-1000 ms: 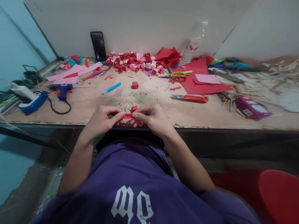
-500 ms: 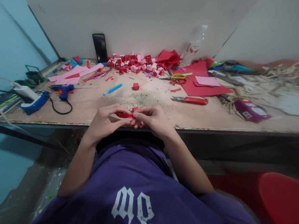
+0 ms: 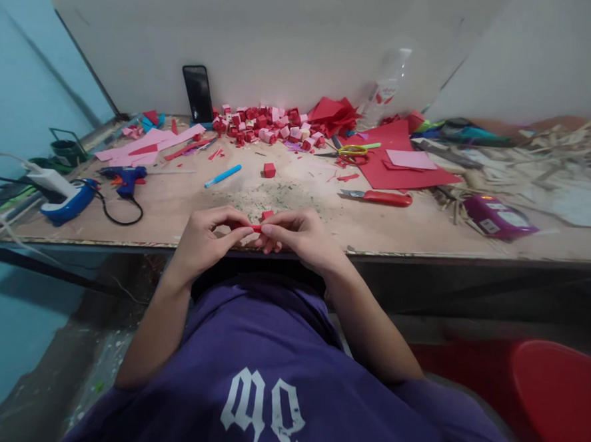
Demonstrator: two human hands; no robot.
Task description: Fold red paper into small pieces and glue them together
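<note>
At table edge (image 3: 398, 254), left hand (image 3: 213, 233), right hand (image 3: 297, 236): grip pinching red strip (image 3: 257, 229); red cube (image 3: 267, 215), blue pen (image 3: 223, 176) beyond.

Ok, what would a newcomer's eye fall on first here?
Probably the heap of red and pink cubes at the back of the table, just right of the black phone. Next, the left hand and right hand near the front, pinching a small red strip between them. The red-handled knife, lying farther right, also stands out.
</note>
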